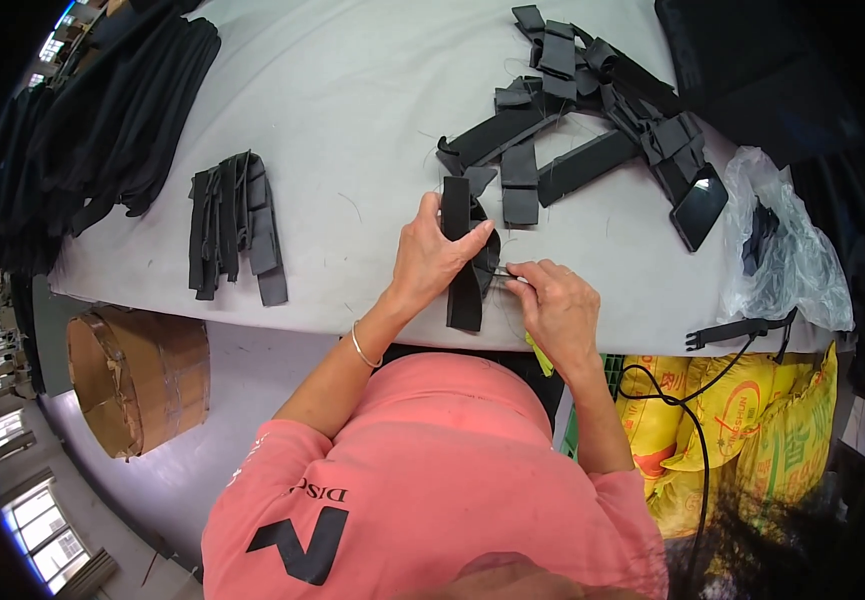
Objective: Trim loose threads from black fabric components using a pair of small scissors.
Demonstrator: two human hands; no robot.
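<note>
My left hand (430,252) is closed on a black fabric strap (464,300), held upright near the table's front edge with its thumb across the front. A looped part of the strap bulges out on the right of the thumb. Close by, my right hand (559,305) is pinched, its fingertips at the strap's right side. A thin dark thing (500,273) runs from these fingertips to the strap; its kind is too small to tell. Below the right hand a yellow-green piece (540,354) shows, and I cannot tell whether the hand holds it.
Black straps (592,90) lie tangled at the back right, with a phone (699,208) on them. A strap bundle (237,228) and piled black fabric (132,110) are left. A plastic bag (787,240) and buckle strap (742,330) lie right. Below stand a cardboard drum (142,380) and yellow sacks (732,420).
</note>
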